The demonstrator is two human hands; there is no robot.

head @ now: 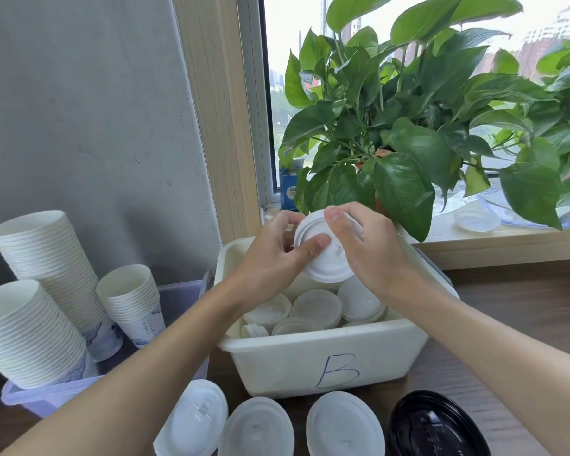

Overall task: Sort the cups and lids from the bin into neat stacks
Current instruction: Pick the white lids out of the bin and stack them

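Both hands hold one white lid (324, 258) above the far side of the white bin (310, 363) marked "B". My left hand (277, 258) grips its left edge, thumb on top. My right hand (366, 245) grips its right and top edge. Whether a cup sits under the lid is hidden. Several lidded cups and loose lids (313, 307) lie inside the bin. In front of the bin stand three white lid stacks (198, 419) (257, 429) (343, 426) and a black lid stack (435, 426). Three stacks of paper cups (46, 255) (27, 330) (132, 301) stand at the left.
The cup stacks stand in a pale purple tray (46, 396) against the grey wall. A large potted plant (408, 133) fills the windowsill behind the bin, its leaves hanging near my hands. A clear lid (476, 220) lies on the sill. Wooden tabletop (524, 307) extends right.
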